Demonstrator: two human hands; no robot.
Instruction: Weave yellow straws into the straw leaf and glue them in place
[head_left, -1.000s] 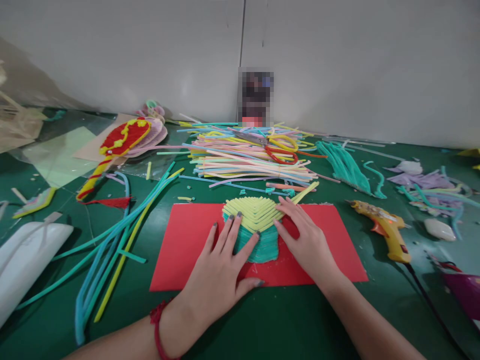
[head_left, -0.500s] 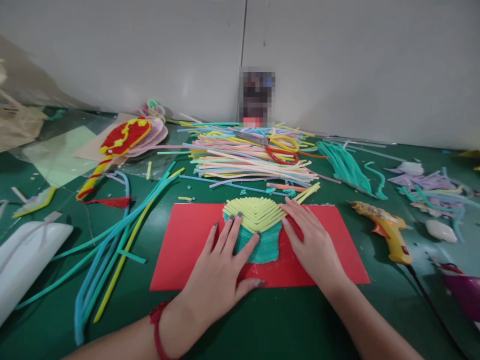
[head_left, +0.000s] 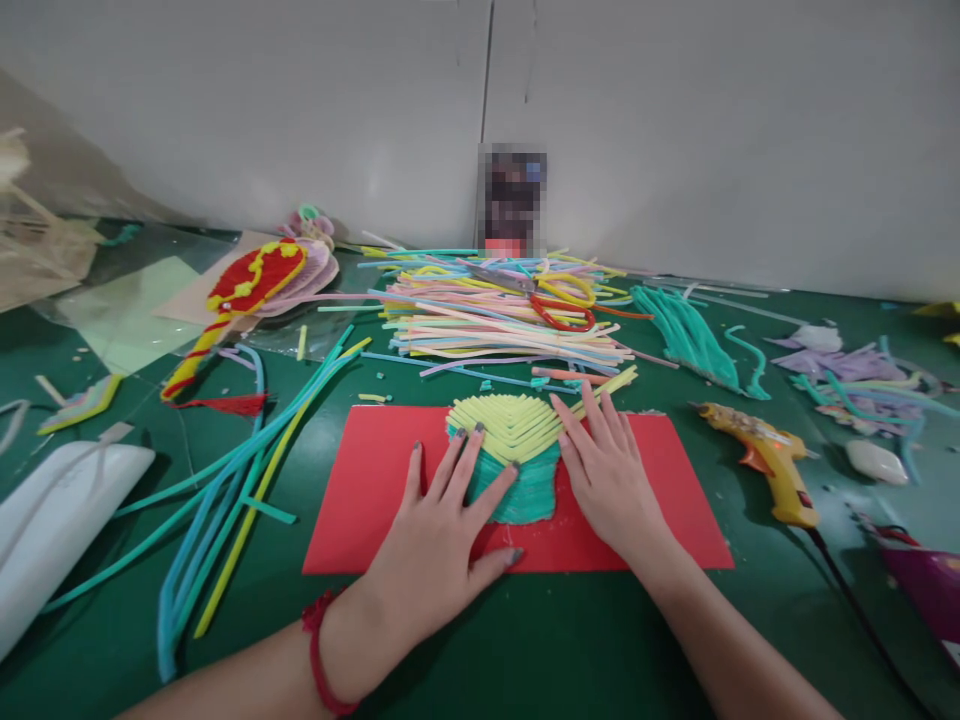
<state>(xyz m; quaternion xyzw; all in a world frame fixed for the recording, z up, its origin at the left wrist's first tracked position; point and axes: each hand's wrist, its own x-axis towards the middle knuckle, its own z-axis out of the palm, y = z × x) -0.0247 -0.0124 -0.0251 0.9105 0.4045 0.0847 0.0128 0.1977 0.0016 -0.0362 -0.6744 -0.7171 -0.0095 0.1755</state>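
Note:
My left hand (head_left: 433, 545) lies with its fingers spread over the left side of a craft piece made of chenille stems. Its upper part is a fan of yellow stems (head_left: 513, 422) laid in a V pattern; below that, teal stems (head_left: 525, 492) form a flat block. At the right edge of the yellow fan, my right hand (head_left: 611, 480) rests with fingers stretched out, its fingertips touching the stem ends. A few yellow stems (head_left: 621, 380) stick out past those fingers. Under the piece lies a red sheet (head_left: 679, 500).
Loose chenille stems (head_left: 510, 335) are piled at the back with scissors (head_left: 562, 305) on top. A yellow glue gun (head_left: 761, 460) with a black cord lies at right, a teal bundle (head_left: 694, 340) behind it. Long blue and teal stems (head_left: 217, 520) and a red-yellow fan-shaped craft (head_left: 255, 275) are at left.
My right hand has shifted slightly left and up along the edge of the yellow stems, its fingers spread more. My left hand stays in place on the piece.

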